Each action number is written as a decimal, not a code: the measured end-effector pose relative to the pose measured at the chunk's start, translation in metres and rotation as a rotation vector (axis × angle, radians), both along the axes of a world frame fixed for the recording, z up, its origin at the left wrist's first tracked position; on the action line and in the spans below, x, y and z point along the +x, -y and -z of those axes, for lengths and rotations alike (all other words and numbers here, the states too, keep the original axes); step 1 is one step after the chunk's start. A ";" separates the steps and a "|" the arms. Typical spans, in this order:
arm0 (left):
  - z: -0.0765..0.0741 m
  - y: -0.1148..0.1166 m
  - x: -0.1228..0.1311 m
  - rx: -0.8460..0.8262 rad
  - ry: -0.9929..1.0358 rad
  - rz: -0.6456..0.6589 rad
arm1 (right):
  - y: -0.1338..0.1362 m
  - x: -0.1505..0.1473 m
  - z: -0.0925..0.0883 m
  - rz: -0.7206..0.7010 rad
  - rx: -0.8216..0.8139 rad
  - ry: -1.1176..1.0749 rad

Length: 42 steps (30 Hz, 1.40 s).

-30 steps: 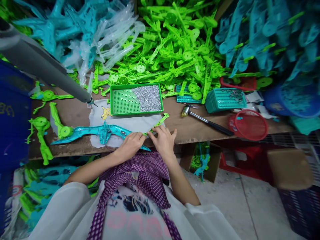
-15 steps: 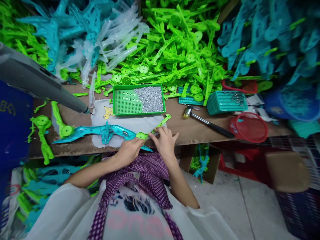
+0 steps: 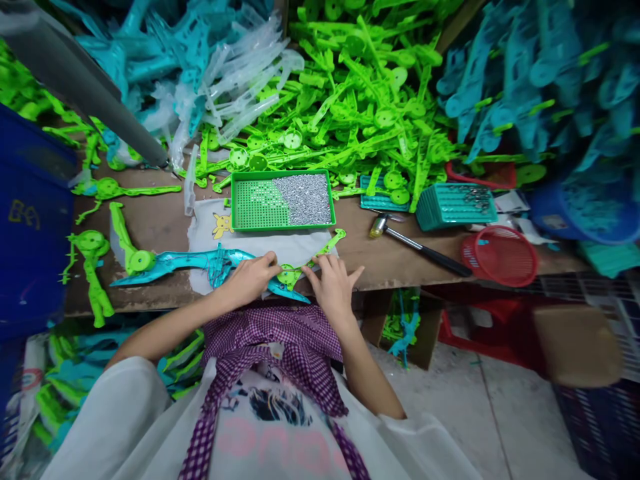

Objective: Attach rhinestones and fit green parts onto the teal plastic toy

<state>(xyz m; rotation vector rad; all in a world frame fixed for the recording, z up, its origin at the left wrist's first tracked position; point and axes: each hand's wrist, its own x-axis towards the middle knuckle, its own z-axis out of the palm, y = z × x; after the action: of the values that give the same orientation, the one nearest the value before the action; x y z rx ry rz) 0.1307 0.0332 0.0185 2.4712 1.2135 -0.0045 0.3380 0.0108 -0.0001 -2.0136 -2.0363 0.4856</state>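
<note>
Green plastic arm (image 3: 313, 257) is lying under both hands. The left hand (image 3: 250, 279) is pressing it onto the teal shell (image 3: 185, 261), fingers curled; the right hand (image 3: 334, 287) is resting on it, fingers spread.

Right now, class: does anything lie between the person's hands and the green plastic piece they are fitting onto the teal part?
Nothing visible does. The left hand and the right hand both rest directly on the green plastic piece, whose round end sits against the teal part on the white cloth.
</note>
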 end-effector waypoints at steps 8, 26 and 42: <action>-0.003 -0.002 0.004 0.054 0.004 0.097 | 0.001 0.000 -0.006 -0.086 0.098 0.132; -0.010 -0.026 0.001 -0.123 0.026 0.065 | 0.005 -0.024 0.002 -0.357 0.154 -0.191; -0.017 -0.034 -0.034 -0.175 0.091 0.130 | 0.004 -0.028 0.001 -0.475 0.105 0.012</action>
<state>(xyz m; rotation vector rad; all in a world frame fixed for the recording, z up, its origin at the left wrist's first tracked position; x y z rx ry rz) 0.0962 0.0675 0.0352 2.3659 0.9703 -0.0314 0.3103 0.0069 -0.0015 -1.4696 -2.4932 0.4379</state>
